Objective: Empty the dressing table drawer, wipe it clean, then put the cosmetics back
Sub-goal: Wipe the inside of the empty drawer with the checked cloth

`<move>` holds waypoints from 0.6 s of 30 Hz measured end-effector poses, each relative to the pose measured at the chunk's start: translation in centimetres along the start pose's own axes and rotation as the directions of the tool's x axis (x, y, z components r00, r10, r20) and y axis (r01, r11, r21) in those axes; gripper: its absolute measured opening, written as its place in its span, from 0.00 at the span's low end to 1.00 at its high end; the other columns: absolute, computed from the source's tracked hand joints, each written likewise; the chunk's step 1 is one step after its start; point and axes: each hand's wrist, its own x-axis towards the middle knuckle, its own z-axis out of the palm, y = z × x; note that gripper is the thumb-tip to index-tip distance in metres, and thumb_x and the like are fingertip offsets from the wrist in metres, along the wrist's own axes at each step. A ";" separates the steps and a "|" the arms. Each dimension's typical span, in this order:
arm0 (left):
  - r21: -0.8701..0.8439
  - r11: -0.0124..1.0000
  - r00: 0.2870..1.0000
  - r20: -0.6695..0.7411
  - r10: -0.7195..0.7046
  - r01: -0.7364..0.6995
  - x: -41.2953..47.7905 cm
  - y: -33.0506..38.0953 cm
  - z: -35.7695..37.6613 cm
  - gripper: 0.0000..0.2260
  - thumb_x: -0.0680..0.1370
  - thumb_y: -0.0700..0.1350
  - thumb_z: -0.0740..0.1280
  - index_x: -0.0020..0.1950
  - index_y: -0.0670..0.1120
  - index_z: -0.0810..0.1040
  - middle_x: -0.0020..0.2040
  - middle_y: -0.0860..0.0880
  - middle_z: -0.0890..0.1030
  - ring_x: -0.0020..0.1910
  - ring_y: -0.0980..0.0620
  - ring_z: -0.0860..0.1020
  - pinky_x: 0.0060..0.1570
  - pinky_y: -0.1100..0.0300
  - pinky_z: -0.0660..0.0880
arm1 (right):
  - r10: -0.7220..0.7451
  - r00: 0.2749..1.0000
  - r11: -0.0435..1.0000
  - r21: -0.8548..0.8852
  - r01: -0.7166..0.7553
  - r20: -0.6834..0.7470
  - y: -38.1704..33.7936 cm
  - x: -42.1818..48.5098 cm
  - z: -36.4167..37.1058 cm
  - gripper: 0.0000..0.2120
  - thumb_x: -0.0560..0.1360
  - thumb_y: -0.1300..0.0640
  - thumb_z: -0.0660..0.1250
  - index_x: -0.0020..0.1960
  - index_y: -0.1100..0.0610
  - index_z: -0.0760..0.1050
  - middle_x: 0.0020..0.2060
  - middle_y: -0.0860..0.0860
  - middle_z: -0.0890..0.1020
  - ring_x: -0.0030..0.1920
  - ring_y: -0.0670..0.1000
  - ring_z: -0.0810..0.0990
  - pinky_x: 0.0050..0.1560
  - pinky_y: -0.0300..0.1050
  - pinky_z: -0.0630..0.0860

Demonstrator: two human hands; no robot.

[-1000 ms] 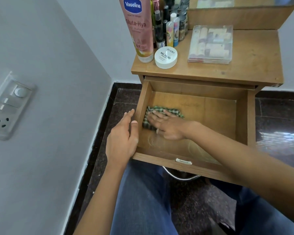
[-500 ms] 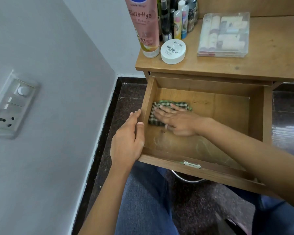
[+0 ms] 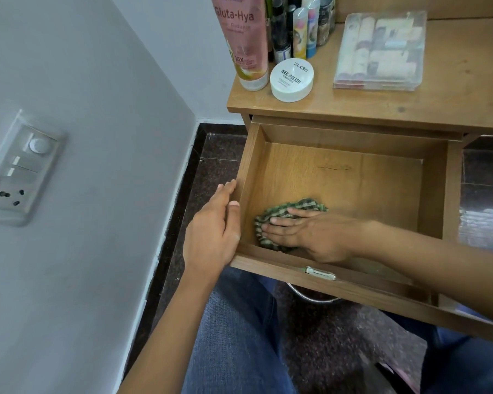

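The wooden drawer [image 3: 350,135] stands pulled out, holding nothing but a green checked cloth [image 3: 302,206]. My right hand [image 3: 310,234] lies flat on the cloth in the drawer's near left corner, fingers pointing left. My left hand [image 3: 214,231] grips the drawer's left wall from outside, thumb over the rim. On the table top [image 3: 453,89] stand a pink lotion tube [image 3: 242,38], a white nail polish remover tub [image 3: 292,80], several small bottles [image 3: 302,24] and a clear case of cosmetics [image 3: 380,46].
A grey wall with a switch and socket plate [image 3: 20,169] runs close on the left. Dark stone floor [image 3: 211,166] lies between wall and drawer. My jeans-clad legs [image 3: 239,336] sit under the drawer front, which carries a small metal latch [image 3: 320,273].
My right hand has slid the cloth from the far left part of the drawer floor toward the near left corner. My left hand keeps its hold on the drawer side.
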 end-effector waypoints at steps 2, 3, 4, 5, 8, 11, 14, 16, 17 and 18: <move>0.003 1.000 1.000 0.002 -0.001 0.001 0.0 -0.2 0.0 0.19 0.82 0.49 0.55 0.72 0.54 0.70 0.65 0.47 0.78 0.56 0.47 0.80 0.53 0.51 0.78 | 0.005 0.999 1.000 0.014 -0.006 0.038 0.9 -2.0 0.6 0.33 0.79 0.63 0.50 0.77 0.44 0.40 0.73 0.37 0.37 0.73 0.36 0.33 0.72 0.44 0.30; 0.007 1.000 1.000 0.000 -0.001 0.001 0.0 -0.2 0.1 0.19 0.82 0.49 0.55 0.72 0.54 0.70 0.64 0.46 0.79 0.56 0.46 0.80 0.52 0.50 0.78 | 0.009 0.998 1.000 0.014 -0.010 0.066 1.4 -2.9 0.9 0.34 0.79 0.64 0.50 0.77 0.43 0.39 0.73 0.35 0.37 0.71 0.34 0.32 0.72 0.43 0.30; 0.009 1.000 1.000 -0.007 0.000 0.000 -0.1 -0.1 0.2 0.19 0.82 0.50 0.54 0.72 0.54 0.70 0.65 0.47 0.78 0.56 0.46 0.80 0.53 0.50 0.78 | 0.012 0.995 1.000 0.016 -0.014 0.097 1.8 -3.7 1.1 0.34 0.79 0.65 0.50 0.76 0.42 0.38 0.72 0.34 0.36 0.70 0.33 0.31 0.72 0.42 0.30; 0.008 1.000 1.000 -0.020 0.004 -0.003 -0.1 0.0 0.2 0.20 0.81 0.50 0.53 0.72 0.53 0.70 0.67 0.49 0.77 0.58 0.47 0.79 0.54 0.49 0.78 | 0.010 0.993 1.000 0.022 -0.013 0.120 2.0 -4.1 1.2 0.35 0.79 0.65 0.50 0.76 0.42 0.37 0.72 0.34 0.36 0.70 0.32 0.30 0.72 0.42 0.29; 0.023 0.999 0.998 -0.051 0.023 -0.022 -0.1 0.2 0.5 0.21 0.80 0.50 0.53 0.73 0.51 0.69 0.71 0.51 0.72 0.67 0.53 0.74 0.60 0.52 0.75 | -0.015 0.990 1.000 0.003 0.015 0.137 2.2 -3.8 0.9 0.33 0.79 0.65 0.49 0.75 0.42 0.37 0.73 0.34 0.36 0.70 0.34 0.30 0.70 0.42 0.28; 0.023 1.000 0.998 -0.066 0.005 -0.003 0.0 0.2 0.7 0.21 0.81 0.49 0.54 0.73 0.51 0.69 0.72 0.52 0.70 0.70 0.57 0.69 0.63 0.57 0.72 | -0.035 0.994 0.999 -0.023 0.038 0.101 1.8 -1.6 -0.1 0.33 0.79 0.65 0.51 0.77 0.45 0.43 0.73 0.35 0.39 0.72 0.37 0.32 0.69 0.42 0.28; 0.022 1.000 0.998 -0.066 -0.008 0.009 -0.1 0.3 0.8 0.19 0.82 0.47 0.56 0.73 0.50 0.69 0.72 0.53 0.70 0.70 0.56 0.69 0.63 0.57 0.71 | -0.066 0.996 0.996 -0.061 0.069 0.054 1.0 1.6 -1.2 0.32 0.78 0.64 0.53 0.78 0.47 0.46 0.76 0.39 0.43 0.74 0.40 0.36 0.71 0.45 0.31; 0.030 1.000 0.999 -0.054 0.003 -0.001 -0.1 0.4 0.7 0.19 0.82 0.47 0.56 0.74 0.50 0.69 0.72 0.52 0.71 0.69 0.55 0.70 0.63 0.55 0.72 | -0.066 0.997 0.993 -0.098 0.070 0.051 0.4 3.1 -1.7 0.32 0.78 0.64 0.53 0.78 0.49 0.47 0.77 0.42 0.45 0.76 0.42 0.38 0.73 0.47 0.33; 0.034 0.999 0.999 -0.047 0.004 -0.002 0.0 0.3 0.7 0.20 0.82 0.48 0.55 0.74 0.50 0.69 0.71 0.52 0.71 0.68 0.53 0.72 0.62 0.53 0.73 | -0.058 0.996 0.991 -0.116 0.065 0.062 0.3 3.5 -1.8 0.32 0.77 0.64 0.53 0.78 0.50 0.48 0.77 0.43 0.45 0.76 0.43 0.39 0.73 0.48 0.33; 0.035 0.999 0.999 -0.042 0.000 0.002 0.0 0.3 0.7 0.20 0.82 0.49 0.55 0.74 0.50 0.68 0.71 0.52 0.72 0.66 0.51 0.74 0.60 0.51 0.75 | -0.060 0.996 0.991 -0.114 0.067 0.063 0.2 3.6 -2.0 0.32 0.77 0.65 0.53 0.78 0.50 0.49 0.77 0.43 0.45 0.76 0.43 0.39 0.73 0.48 0.33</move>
